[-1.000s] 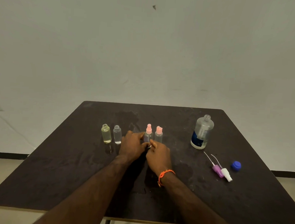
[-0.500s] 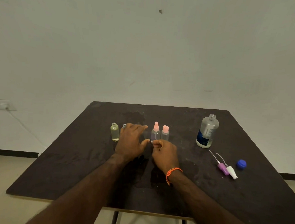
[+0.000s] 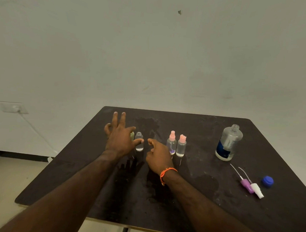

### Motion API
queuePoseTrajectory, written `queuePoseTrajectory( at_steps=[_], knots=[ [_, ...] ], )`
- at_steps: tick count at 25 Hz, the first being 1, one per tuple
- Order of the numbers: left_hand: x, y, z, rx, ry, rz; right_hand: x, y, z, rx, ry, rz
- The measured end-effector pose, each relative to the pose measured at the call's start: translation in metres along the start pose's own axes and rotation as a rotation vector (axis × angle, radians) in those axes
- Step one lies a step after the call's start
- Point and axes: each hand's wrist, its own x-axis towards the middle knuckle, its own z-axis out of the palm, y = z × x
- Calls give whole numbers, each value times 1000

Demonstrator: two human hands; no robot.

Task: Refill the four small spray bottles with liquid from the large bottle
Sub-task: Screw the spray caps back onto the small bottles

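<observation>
Two small clear bottles with pink spray tops [image 3: 171, 143] [image 3: 181, 145] stand mid-table. Left of them stands an uncapped clear small bottle [image 3: 139, 141], and a yellowish one [image 3: 132, 136] is mostly hidden behind my left hand [image 3: 118, 138]. That hand hovers with fingers spread, its thumb in front of the clear bottle, holding nothing. My right hand [image 3: 157, 156], with an orange wristband, is loosely curled between the two bottle pairs, empty. The large uncapped bottle [image 3: 228, 142] with a blue label stands at the right.
A purple spray top [image 3: 245, 185] and a white spray top [image 3: 256, 189] with their tubes lie at the right front, next to a blue cap [image 3: 267, 181]. The dark table [image 3: 188, 201] shows wet patches. A wall socket [image 3: 14, 108] with a cable sits at the left.
Both hands have left the pink-topped bottles and shifted left. My left hand has lifted and spread over the two uncapped bottles; my right hand followed. The camera has turned left.
</observation>
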Motion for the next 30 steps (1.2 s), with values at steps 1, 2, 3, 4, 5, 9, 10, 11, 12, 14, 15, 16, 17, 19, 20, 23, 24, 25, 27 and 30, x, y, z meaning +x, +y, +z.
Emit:
queuePoseTrajectory(
  at_steps=[1, 2, 3, 4, 5, 9, 10, 11, 12, 14, 15, 16, 17, 19, 20, 23, 24, 25, 27, 30],
  knots=[
    [2, 0, 0, 8, -6, 24, 3, -2, 2, -1, 6, -2],
    [5, 0, -1, 14, -22, 38, 6, -4, 4, 2, 15, -10],
    [6, -1, -1, 19, -45, 48, 7, -5, 6, 8, 24, -13],
    [6, -1, -1, 20, -67, 53, 8, -6, 8, 15, 30, -17],
    [6, -2, 0, 11, -79, 54, 8, -7, 10, 19, 32, -16],
    [1, -8, 3, -40, -73, 30, 7, -9, 14, 8, 32, -36],
    [-1, -10, 3, -40, -73, 28, 6, -10, 13, 14, 35, -43],
    [-2, -11, 3, -44, -74, 26, 7, -11, 12, 16, 36, -44],
    [-2, -12, 2, -52, -79, 22, 8, -11, 11, 15, 34, -41],
    [-3, -14, 1, -60, -80, 21, 12, -10, 10, -11, 21, -35],
    [-4, -15, 1, -64, -80, 24, 14, -9, 10, -25, 12, -31],
    [-5, -16, 1, -73, -81, 27, 14, -9, 9, -33, 7, -32],
    [-5, -16, 1, -83, -81, 32, 16, -9, 8, -38, 5, -27],
    [-7, -17, 2, -79, -69, 48, 16, -9, 8, -46, 0, -25],
    [-7, -16, 2, -67, -65, 56, 17, -8, 9, -52, 0, -24],
    [-4, -14, 3, -37, -100, 74, 20, -10, 10, -63, -6, -34],
    [-2, -13, 3, -23, -118, 81, 20, -12, 10, -62, -11, -53],
    [-1, -11, 3, -2, -131, 90, 21, -14, 10, -60, -18, -65],
    [1, -7, 3, 49, -137, 119, 21, -15, 11, -59, -16, -81],
    [-2, 1, 1, 53, -117, 173, 19, -13, 13, -24, 52, -79]
  ],
)
